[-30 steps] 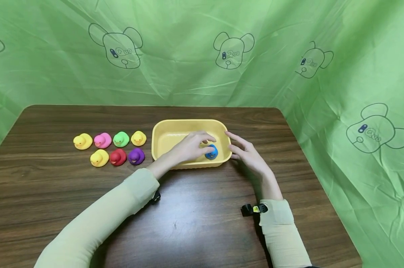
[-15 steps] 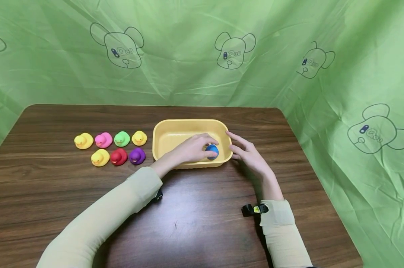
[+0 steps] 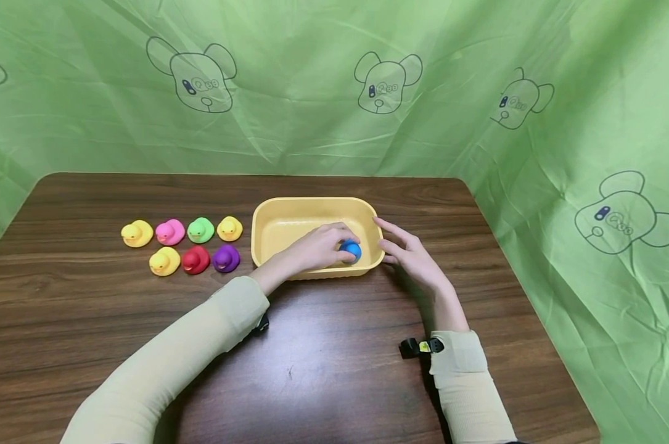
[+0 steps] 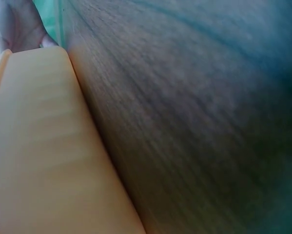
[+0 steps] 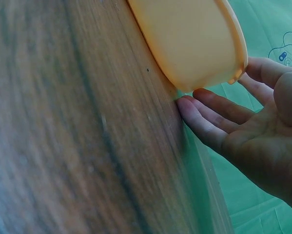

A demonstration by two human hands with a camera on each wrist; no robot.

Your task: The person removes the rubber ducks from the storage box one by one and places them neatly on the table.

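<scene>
In the head view my left hand (image 3: pixel 321 248) reaches into a yellow plastic tub (image 3: pixel 281 205), thumb and fingers curled round a blue rubber duck (image 3: pixel 350 251) near the tub's right end. The fingers partly cover the duck. My right hand (image 3: pixel 416 262) stands beside the tub's right wall, its fingers spread. In the right wrist view the fingertips of the right hand (image 5: pixel 248 117) rest against the end of the tub (image 5: pixel 199 44). The left wrist view shows only the outer side of the tub (image 4: pixel 43 136), with the other hand beyond its far end.
Left of the tub two rows of rubber ducks stand on the wooden table (image 3: pixel 312 370). The back row has a yellow, a pink duck (image 3: pixel 170 232), a green duck (image 3: pixel 201 230) and another yellow; the front row a yellow, a red duck (image 3: pixel 195 260) and a purple duck (image 3: pixel 225 259).
My left hand's fingers have closed in around the blue duck, which has turned so its face no longer shows. The right hand has stayed at the tub's end.
</scene>
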